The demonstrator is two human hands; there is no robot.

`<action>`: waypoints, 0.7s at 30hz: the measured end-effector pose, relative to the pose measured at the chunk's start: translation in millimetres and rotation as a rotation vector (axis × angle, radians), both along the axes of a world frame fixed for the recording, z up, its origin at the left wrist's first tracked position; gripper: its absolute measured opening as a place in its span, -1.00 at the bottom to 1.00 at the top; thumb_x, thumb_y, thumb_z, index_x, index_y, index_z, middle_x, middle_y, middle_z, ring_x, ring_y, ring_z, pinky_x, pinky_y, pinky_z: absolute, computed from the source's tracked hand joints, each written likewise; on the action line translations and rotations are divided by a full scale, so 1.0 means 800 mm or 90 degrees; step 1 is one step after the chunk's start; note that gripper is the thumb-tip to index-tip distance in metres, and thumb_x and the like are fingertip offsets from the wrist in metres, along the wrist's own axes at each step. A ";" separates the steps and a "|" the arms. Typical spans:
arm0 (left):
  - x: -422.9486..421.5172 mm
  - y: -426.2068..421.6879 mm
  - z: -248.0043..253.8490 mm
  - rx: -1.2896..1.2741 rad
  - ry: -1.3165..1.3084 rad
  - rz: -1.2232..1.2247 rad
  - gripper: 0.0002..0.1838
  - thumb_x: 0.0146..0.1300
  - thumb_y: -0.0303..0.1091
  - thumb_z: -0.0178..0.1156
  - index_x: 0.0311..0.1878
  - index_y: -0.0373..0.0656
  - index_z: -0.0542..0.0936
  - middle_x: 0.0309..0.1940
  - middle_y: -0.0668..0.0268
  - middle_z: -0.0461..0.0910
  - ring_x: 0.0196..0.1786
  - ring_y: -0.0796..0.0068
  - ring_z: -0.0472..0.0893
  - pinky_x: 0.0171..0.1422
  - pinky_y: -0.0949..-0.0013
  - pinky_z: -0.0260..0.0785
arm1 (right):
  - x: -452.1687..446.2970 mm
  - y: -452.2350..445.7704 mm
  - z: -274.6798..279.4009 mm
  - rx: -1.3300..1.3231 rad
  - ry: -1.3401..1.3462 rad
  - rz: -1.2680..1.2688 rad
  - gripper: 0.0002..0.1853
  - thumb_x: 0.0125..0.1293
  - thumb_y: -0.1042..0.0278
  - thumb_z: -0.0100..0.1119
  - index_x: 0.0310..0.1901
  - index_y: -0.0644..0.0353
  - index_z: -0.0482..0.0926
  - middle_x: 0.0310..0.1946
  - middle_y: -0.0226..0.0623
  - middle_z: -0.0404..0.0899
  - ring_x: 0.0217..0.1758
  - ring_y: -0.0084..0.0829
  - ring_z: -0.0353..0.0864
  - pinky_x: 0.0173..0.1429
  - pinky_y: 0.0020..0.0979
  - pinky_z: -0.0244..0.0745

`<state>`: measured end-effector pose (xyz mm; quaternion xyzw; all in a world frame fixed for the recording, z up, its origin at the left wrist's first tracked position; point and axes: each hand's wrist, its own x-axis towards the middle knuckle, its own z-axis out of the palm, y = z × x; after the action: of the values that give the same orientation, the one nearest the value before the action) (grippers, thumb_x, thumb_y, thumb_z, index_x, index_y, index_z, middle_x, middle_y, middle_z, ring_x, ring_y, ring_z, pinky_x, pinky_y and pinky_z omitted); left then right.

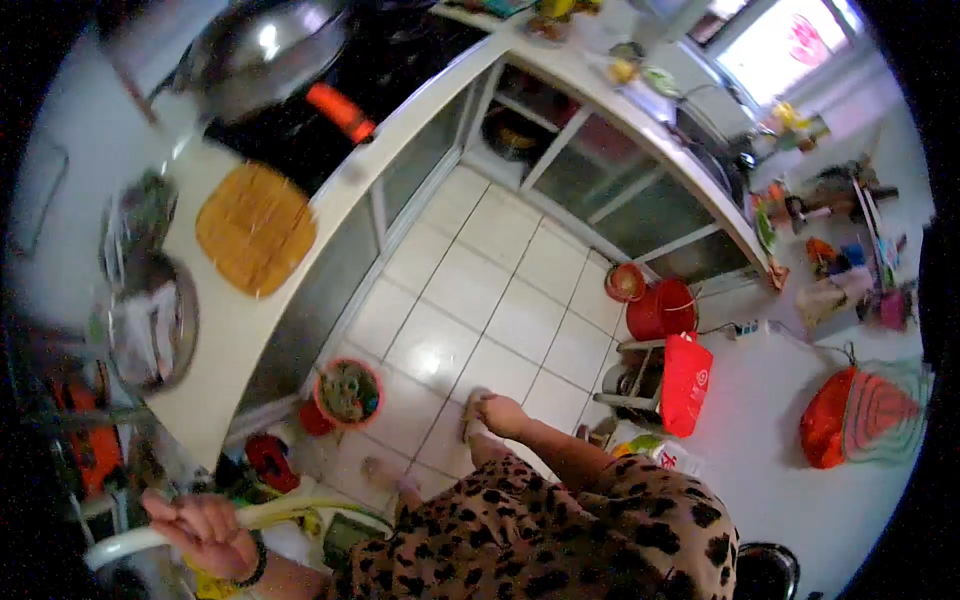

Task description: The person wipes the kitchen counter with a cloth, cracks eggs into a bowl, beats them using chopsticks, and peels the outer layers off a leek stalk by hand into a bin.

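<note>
At the lower left, my left hand is wrapped around a long leek. Its thick white end sticks out to the left, while the yellow-green part runs right toward my patterned clothing. A dark band circles that wrist. My right hand hangs low over the tiled floor, in front of my foot, with its fingers curled in and nothing visible in them. Nearest my left hand on the floor side is a red bin with green scraps inside.
A counter on the left carries a round wooden cutting board, plastic-wrapped items and a wok on the black stove. On the right are a red bucket, a small rack with a red bag, and cabinets.
</note>
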<state>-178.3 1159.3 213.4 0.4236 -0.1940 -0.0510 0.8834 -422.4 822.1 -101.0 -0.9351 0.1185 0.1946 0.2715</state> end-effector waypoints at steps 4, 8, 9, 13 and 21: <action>-0.001 -0.208 0.051 -0.080 -0.070 -0.255 -0.72 0.46 -0.06 -0.21 -0.28 -0.04 0.22 -0.78 0.52 0.08 -0.77 0.73 0.03 -0.73 0.58 -0.12 | -0.031 -0.121 0.097 -0.017 -0.200 -0.250 -0.73 0.21 0.22 0.09 -0.51 0.25 0.51 -0.50 -0.05 0.50 -0.43 0.01 0.50 -0.34 -0.11 0.43; -0.037 -0.444 0.073 -0.060 0.031 -0.379 -0.70 0.44 -0.06 -0.13 -0.30 -0.07 0.34 -0.71 0.54 0.14 -0.73 0.76 0.05 -0.69 0.62 -0.10 | -0.035 -0.256 0.178 -0.011 -0.419 -0.424 -0.74 0.24 0.29 0.12 -0.52 0.28 0.49 -0.57 -0.15 0.48 -0.49 -0.21 0.49 -0.38 -0.30 0.40; -0.044 -0.501 0.086 0.066 0.013 -0.369 -0.71 0.44 -0.03 -0.14 -0.27 -0.03 0.33 -0.73 0.54 0.10 -0.74 0.75 0.05 -0.70 0.62 -0.11 | -0.034 -0.287 0.194 -0.016 -0.428 -0.440 -0.74 0.24 0.29 0.12 -0.52 0.28 0.49 -0.57 -0.15 0.48 -0.49 -0.21 0.49 -0.38 -0.30 0.40; -0.045 -0.695 0.117 0.303 -0.101 -0.477 -0.74 0.43 -0.03 -0.15 -0.24 0.01 0.31 -0.71 0.55 0.10 -0.71 0.76 0.06 -0.69 0.62 -0.10 | -0.050 -0.404 0.249 0.116 -0.523 -0.645 -0.82 0.27 0.31 0.06 -0.37 0.26 0.50 -0.46 -0.13 0.54 -0.39 -0.21 0.54 -0.28 -0.29 0.43; -0.001 -0.977 0.045 0.587 -0.071 -0.960 -0.70 0.43 0.01 -0.18 -0.33 0.03 0.24 -0.65 0.53 0.16 -0.69 0.71 0.05 -0.66 0.59 -0.10 | -0.101 -0.598 0.254 -0.021 -0.564 -0.739 -0.68 0.32 0.21 0.03 -0.47 0.31 0.45 -0.67 -0.23 0.42 -0.58 -0.42 0.41 -0.43 -0.35 0.31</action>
<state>-179.2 378.0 249.4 0.4984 -0.4246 -0.6723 0.3453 -503.5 343.3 101.9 -0.7165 0.4774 -0.3789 0.3394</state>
